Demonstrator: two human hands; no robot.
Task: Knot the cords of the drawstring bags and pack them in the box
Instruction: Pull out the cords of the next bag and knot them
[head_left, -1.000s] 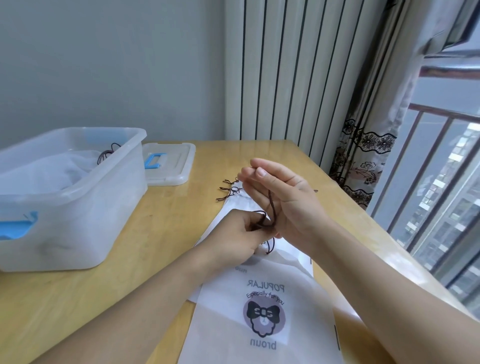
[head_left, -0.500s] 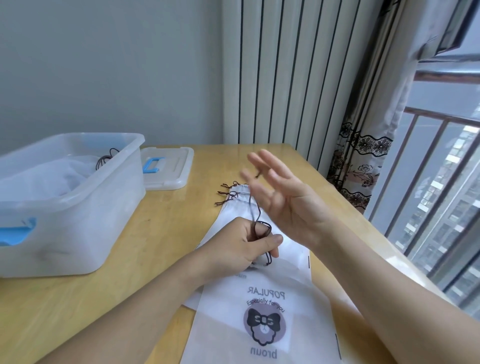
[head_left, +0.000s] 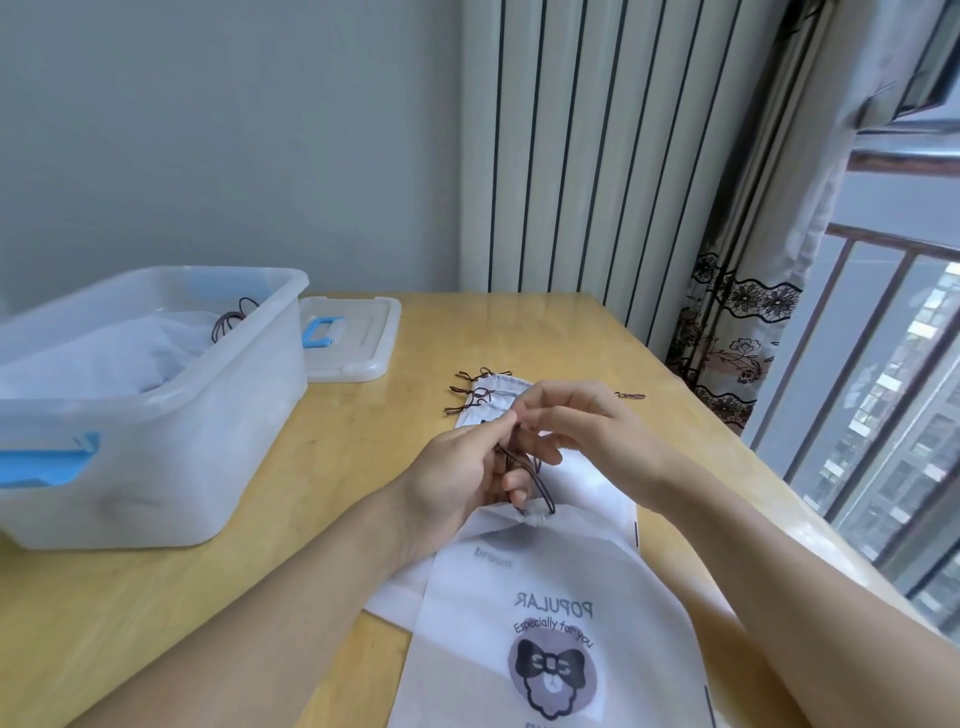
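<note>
- The left hand sits at the middle of the view, its fingers curled round the dark brown cord of the top drawstring bag; thumb and forefinger pinch the cord near its upper end.
- The right hand meets it from about 2 o'clock, fingers bent and pinching the same cord just beside the left thumb tip.
- The cord runs down from the two hands to the gathered neck of the bag, which is lifted a little off the pile.
- The top bag is white, printed with "POPULAR", "Especially for you" and a bow picture, and lies toward 6 o'clock from the hands on the wooden bench.
- More white bags lie under it, their cord ends fanned out at about 12 o'clock from the hands.
- The clear plastic box with blue handles stands at 9 o'clock, well apart from the hands, holding white bags with dark cords on top.
- The box's lid lies flat at the box's far right corner, toward 11 o'clock.
</note>
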